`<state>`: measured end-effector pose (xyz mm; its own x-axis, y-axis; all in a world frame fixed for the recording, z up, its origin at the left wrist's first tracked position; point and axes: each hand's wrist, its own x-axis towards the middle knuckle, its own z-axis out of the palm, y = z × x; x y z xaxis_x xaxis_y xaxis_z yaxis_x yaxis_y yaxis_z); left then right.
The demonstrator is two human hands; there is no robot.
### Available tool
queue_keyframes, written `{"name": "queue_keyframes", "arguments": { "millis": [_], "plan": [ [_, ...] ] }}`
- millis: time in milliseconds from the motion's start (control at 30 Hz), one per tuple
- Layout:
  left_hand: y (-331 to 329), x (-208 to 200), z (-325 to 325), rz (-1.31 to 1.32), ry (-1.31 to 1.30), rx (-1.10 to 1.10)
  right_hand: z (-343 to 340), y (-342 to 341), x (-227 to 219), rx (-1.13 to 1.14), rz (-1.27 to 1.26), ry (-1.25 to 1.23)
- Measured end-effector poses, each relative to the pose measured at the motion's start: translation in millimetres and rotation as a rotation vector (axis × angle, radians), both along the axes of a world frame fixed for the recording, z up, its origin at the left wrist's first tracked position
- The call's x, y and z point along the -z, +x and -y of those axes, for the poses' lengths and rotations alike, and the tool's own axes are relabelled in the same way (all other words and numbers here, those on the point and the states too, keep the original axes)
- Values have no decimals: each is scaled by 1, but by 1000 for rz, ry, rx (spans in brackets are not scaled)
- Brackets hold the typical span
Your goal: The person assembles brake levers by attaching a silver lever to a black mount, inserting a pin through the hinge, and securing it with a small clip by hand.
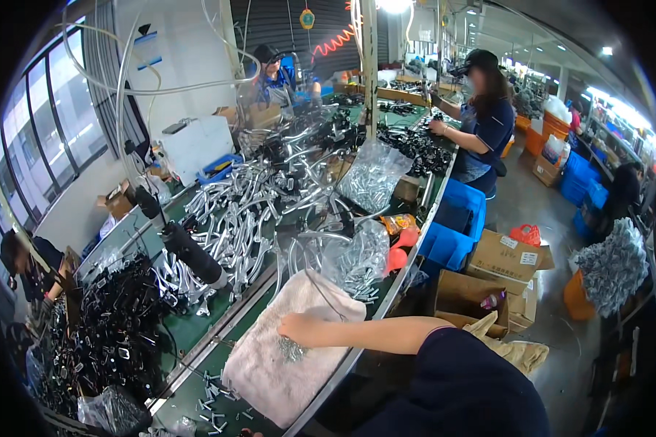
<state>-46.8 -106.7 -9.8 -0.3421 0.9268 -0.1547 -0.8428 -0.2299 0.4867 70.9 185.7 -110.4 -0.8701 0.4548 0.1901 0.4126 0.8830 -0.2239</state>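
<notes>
My right hand [300,331] reaches in from the lower right, over a pale pink towel [270,375] on the green bench. Its fingers curl down into a small pile of fine silvery metal pieces [292,352]; the fingertips are partly hidden. A skin-coloured sliver at the bottom edge, probably my left hand [248,433], shows too little to read its fingers. Loose short metal pins [213,404] lie beside the towel. Just beyond it, a clear plastic bag [368,251] holds more silvery pins.
Silver levers [233,218] are heaped across the bench, with black parts [113,335] at left. A black hanging tool [191,255] reaches over the levers. Blue bins [448,244] and cardboard boxes [503,258] stand right of the bench. A person [481,124] works farther along; others sit beyond and left.
</notes>
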Motion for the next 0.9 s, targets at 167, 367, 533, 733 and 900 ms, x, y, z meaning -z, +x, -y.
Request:
{"name": "queue_keyframes", "arguments": {
  "millis": [167,367,533,733,900],
  "plan": [
    [-14,16,4,69,10,128,-15,7,-8,61,-200,-146],
    [-22,24,14,66,-30,177,-86,163,-133,529,-375,292],
    [-13,26,7,4,66,53,-133,368,-262,998,-844,382],
    [-16,38,-2,27,36,-8,-123,337,-208,635,-1234,274],
    [-17,42,-6,22,36,-73,-74,221,-100,438,-571,405]
  ]
}}
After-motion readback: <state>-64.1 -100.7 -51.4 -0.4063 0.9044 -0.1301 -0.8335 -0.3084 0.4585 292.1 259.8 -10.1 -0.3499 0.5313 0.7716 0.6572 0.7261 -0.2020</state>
